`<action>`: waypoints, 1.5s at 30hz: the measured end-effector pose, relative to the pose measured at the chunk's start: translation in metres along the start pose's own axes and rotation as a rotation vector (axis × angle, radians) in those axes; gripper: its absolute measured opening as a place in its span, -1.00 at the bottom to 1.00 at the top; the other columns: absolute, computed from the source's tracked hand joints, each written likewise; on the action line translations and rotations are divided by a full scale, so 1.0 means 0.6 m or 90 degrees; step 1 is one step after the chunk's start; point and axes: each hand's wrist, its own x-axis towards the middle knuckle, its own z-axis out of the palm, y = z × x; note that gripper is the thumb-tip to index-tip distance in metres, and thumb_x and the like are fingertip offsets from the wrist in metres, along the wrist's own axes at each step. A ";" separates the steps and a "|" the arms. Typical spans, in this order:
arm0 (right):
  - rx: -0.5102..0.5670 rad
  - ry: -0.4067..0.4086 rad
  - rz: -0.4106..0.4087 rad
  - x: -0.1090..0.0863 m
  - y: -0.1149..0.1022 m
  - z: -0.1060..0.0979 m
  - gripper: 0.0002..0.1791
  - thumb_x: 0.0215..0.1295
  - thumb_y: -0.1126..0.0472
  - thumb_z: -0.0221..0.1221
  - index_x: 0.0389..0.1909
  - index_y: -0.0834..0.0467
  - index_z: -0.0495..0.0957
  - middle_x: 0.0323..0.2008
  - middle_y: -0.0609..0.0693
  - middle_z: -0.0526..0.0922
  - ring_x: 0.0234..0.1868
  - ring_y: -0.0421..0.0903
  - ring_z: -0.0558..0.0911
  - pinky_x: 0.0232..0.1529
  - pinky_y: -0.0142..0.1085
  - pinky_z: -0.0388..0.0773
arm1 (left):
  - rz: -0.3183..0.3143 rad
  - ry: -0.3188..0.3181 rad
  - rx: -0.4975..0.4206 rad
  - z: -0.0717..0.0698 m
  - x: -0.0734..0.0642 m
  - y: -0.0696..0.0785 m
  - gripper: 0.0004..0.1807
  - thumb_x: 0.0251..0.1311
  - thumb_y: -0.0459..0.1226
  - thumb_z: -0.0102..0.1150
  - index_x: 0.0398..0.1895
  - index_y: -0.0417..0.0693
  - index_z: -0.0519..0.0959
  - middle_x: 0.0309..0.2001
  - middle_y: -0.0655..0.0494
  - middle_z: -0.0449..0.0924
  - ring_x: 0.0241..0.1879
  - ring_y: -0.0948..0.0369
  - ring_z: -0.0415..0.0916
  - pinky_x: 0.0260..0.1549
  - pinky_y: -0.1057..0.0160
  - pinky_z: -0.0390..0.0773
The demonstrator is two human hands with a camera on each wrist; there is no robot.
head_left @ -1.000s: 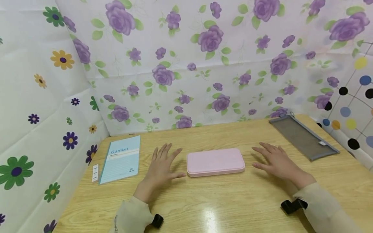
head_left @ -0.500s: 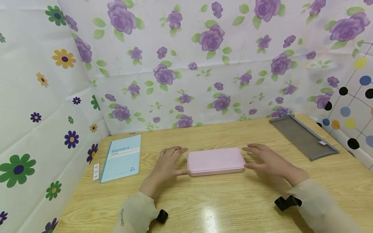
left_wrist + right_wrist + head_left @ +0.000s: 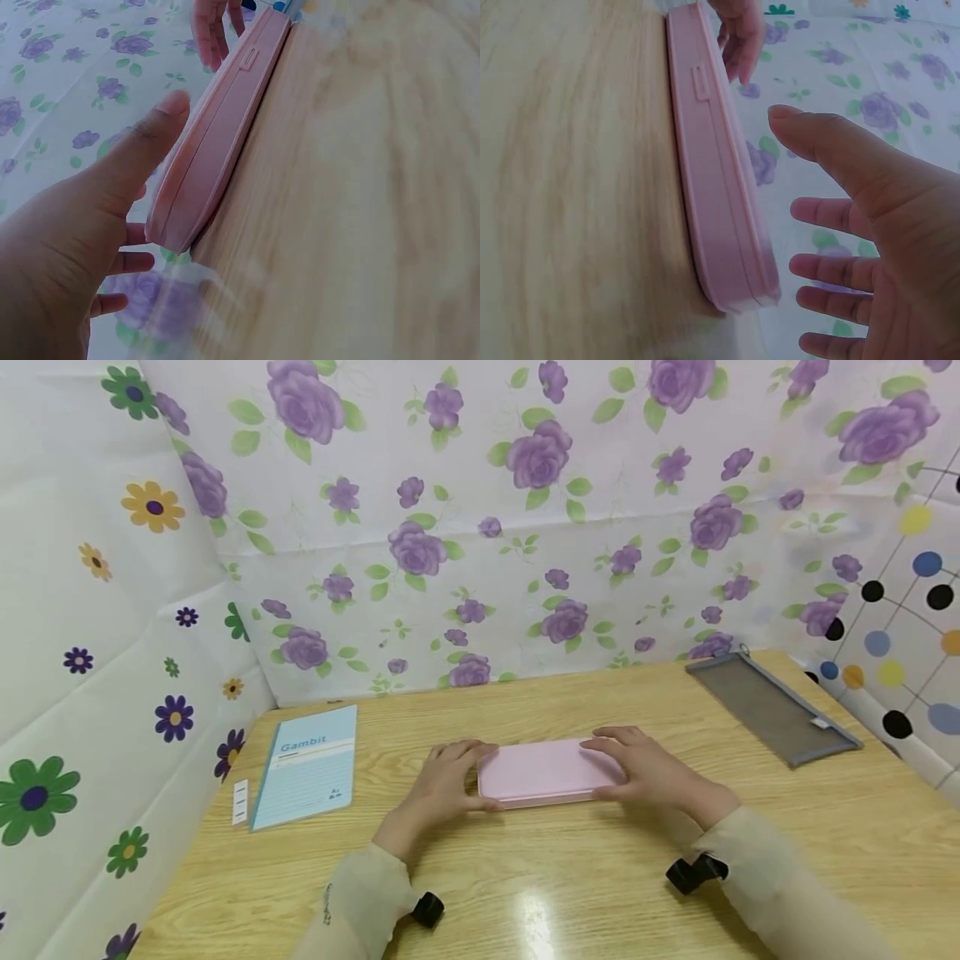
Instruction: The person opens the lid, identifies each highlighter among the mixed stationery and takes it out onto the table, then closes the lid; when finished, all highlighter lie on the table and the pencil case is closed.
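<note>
A flat pink pencil-case-like box [image 3: 546, 772] with rounded corners lies closed on the wooden table, between my two hands. Its long front side bears a small raised latch, and a seam runs round it, as the left wrist view of the box [image 3: 217, 142] shows. My left hand [image 3: 442, 789] is at the left end, thumb by the front edge and fingers by the back edge. At the opposite end, my right hand [image 3: 651, 772] spans the box in the same way. In the right wrist view, the fingers of the right hand [image 3: 907, 225] look straight and slightly apart from the box.
A light blue notebook [image 3: 307, 768] marked "Gambit" lies at the left, with a small white strip [image 3: 240, 802] beside it. A grey mesh zip pouch [image 3: 772, 706] is at the back right. Flowered cloth [image 3: 480, 552] hangs behind the table [image 3: 480, 885].
Both hands have moved inward from either side, and now reach over the ends of the pink box. The box stays in its place on the table.
</note>
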 end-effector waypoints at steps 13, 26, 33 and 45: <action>-0.026 0.036 -0.023 0.016 -0.006 0.034 -0.17 0.01 -0.13 0.39 0.30 0.11 0.41 0.27 0.24 0.41 0.26 0.25 0.39 0.24 0.25 0.29 | -0.011 -0.008 -0.017 0.018 0.006 -0.007 0.07 -0.22 0.28 0.41 0.41 0.11 0.28 0.36 -0.01 0.34 0.35 0.01 0.28 0.32 -0.06 0.26; -0.032 0.048 -0.006 0.021 -0.002 0.051 -0.10 0.00 -0.22 0.37 0.36 0.03 0.35 0.32 0.17 0.38 0.29 0.19 0.35 0.29 0.20 0.24 | -0.024 -0.002 -0.066 0.028 0.003 -0.008 0.11 -0.22 0.24 0.44 0.43 0.00 0.23 0.36 0.02 0.34 0.36 0.03 0.27 0.33 -0.03 0.27; -0.009 0.046 -0.004 0.022 0.002 0.056 -0.07 0.00 -0.26 0.35 0.39 0.02 0.31 0.34 0.17 0.36 0.34 0.21 0.33 0.31 0.23 0.22 | -0.034 0.007 -0.099 0.035 0.006 -0.006 0.09 -0.20 0.18 0.48 0.42 -0.01 0.24 0.33 -0.01 0.36 0.33 0.04 0.30 0.35 -0.01 0.24; -0.036 0.068 -0.032 0.029 0.017 0.063 -0.06 -0.03 -0.30 0.34 0.39 0.00 0.32 0.29 0.12 0.42 0.25 0.12 0.38 0.21 0.15 0.36 | -0.026 0.026 -0.135 0.041 0.006 -0.006 0.08 -0.20 0.13 0.50 0.42 -0.05 0.24 0.33 -0.01 0.36 0.34 0.05 0.30 0.36 -0.04 0.22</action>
